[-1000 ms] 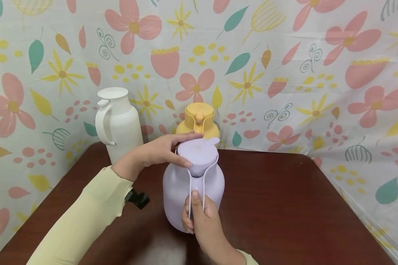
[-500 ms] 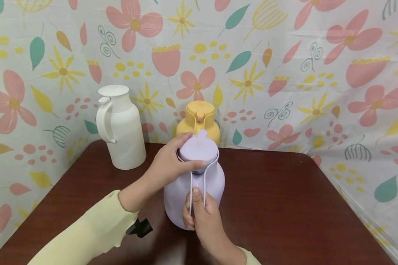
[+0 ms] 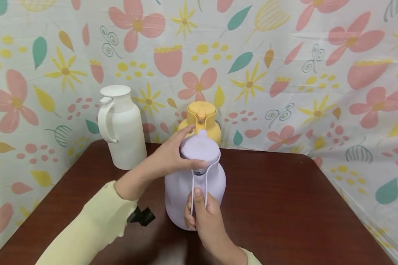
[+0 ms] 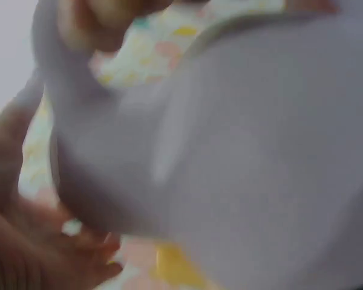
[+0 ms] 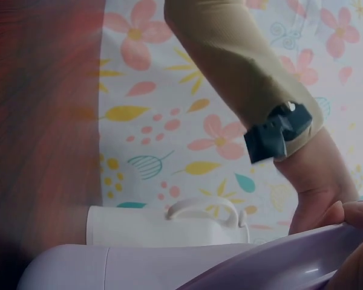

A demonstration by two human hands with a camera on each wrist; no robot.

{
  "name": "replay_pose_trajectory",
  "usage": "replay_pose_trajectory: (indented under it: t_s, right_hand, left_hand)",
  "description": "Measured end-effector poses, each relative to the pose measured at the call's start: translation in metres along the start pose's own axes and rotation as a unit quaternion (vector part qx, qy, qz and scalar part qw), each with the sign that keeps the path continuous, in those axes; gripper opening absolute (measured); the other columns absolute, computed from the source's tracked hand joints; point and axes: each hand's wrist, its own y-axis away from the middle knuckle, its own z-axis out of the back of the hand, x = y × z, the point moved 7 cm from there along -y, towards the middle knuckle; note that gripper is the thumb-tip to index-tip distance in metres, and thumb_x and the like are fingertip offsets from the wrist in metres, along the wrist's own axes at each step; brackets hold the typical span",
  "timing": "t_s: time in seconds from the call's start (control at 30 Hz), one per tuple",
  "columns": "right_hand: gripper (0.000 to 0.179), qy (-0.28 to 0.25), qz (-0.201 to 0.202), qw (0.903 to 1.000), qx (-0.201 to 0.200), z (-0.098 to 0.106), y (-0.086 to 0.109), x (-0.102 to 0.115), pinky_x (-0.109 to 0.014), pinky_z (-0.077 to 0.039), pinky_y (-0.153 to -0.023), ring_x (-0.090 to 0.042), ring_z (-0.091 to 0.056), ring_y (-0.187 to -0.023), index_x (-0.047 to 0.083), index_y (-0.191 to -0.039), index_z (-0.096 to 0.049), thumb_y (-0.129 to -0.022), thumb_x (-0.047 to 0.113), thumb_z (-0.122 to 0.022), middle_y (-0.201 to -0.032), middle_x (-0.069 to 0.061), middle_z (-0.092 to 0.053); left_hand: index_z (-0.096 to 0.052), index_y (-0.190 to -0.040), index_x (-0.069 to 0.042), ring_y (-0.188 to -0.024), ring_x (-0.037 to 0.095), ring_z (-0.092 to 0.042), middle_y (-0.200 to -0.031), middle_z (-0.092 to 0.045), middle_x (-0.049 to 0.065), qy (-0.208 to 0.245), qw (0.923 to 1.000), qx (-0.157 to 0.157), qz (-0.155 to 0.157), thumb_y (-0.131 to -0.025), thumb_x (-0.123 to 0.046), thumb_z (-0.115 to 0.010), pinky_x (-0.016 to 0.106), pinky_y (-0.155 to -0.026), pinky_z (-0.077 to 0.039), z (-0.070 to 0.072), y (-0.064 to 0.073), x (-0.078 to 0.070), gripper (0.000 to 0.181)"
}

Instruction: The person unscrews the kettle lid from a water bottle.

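Observation:
A lilac thermos jug stands upright on the table, its handle facing me. My right hand grips that handle, thumb lying along its top. Around the jug's round lilac lid curls my left hand, thumb across the near side and fingers on the far left. A printed patch shows in the dark gap under the lid, whose tab points away from me. In the blurred left wrist view the jug fills most of the picture, with my left hand beside its top.
A white jug stands at the back left of the brown table. Right behind the lilac jug is a yellow jug, partly hidden. A flowered curtain hangs behind. A black device is strapped to my left wrist.
The lid's tab has swung from pointing right to pointing away as my left hand turned it. Lately the tab has barely moved. My right hand keeps its grip on the handle.

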Motion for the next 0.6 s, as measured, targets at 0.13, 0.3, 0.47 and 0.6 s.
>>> replay_pose_trajectory:
  t_s: [0.13,0.3,0.47,0.6]
  right_hand:
    - [0.055,0.002,-0.004,1.0000,-0.008,0.001,0.001,-0.001,-0.025,-0.033,-0.040,-0.002,-0.036,-0.044,-0.013,-0.078,-0.033,-0.114,0.027,-0.029,-0.052,-0.025,-0.026]
    - [0.054,0.008,-0.007,0.9999,-0.011,0.002,0.002,-0.003,-0.027,-0.036,-0.040,-0.002,-0.037,-0.043,-0.013,-0.077,-0.034,-0.114,0.026,-0.028,-0.052,-0.026,-0.027]
    - [0.054,0.004,0.003,1.0000,-0.001,0.001,0.001,-0.004,-0.026,-0.037,-0.040,-0.001,-0.037,-0.043,-0.013,-0.077,-0.033,-0.114,0.026,-0.028,-0.052,-0.027,-0.027]
    - [0.053,0.000,0.008,1.0000,0.000,0.001,0.001,-0.003,-0.026,-0.035,-0.040,-0.001,-0.037,-0.043,-0.013,-0.077,-0.033,-0.114,0.025,-0.028,-0.052,-0.027,-0.026]
  left_hand:
    - [-0.017,-0.165,-0.010,-0.152,0.032,-0.034,-0.169,-0.028,0.015,0.033,0.9878,0.146,-0.042,-0.088,-0.029,-0.079,0.051,-0.123,-0.032,0.009,-0.012,0.008,0.101]
    - [-0.013,-0.164,-0.003,-0.157,0.034,-0.024,-0.171,-0.020,0.018,0.071,0.9599,0.252,-0.099,-0.086,-0.048,-0.080,0.045,-0.124,-0.030,0.013,-0.021,0.018,0.112]
    - [-0.016,-0.165,-0.009,-0.151,0.029,-0.034,-0.168,-0.029,0.017,0.088,0.9696,0.217,-0.073,-0.089,-0.033,-0.080,0.035,-0.116,-0.039,0.008,-0.018,0.022,0.102]
    - [-0.020,-0.164,-0.011,-0.154,0.029,-0.031,-0.167,-0.032,0.014,0.106,0.9811,0.159,-0.034,-0.090,-0.018,-0.077,0.044,-0.121,-0.035,0.007,-0.012,0.019,0.094]
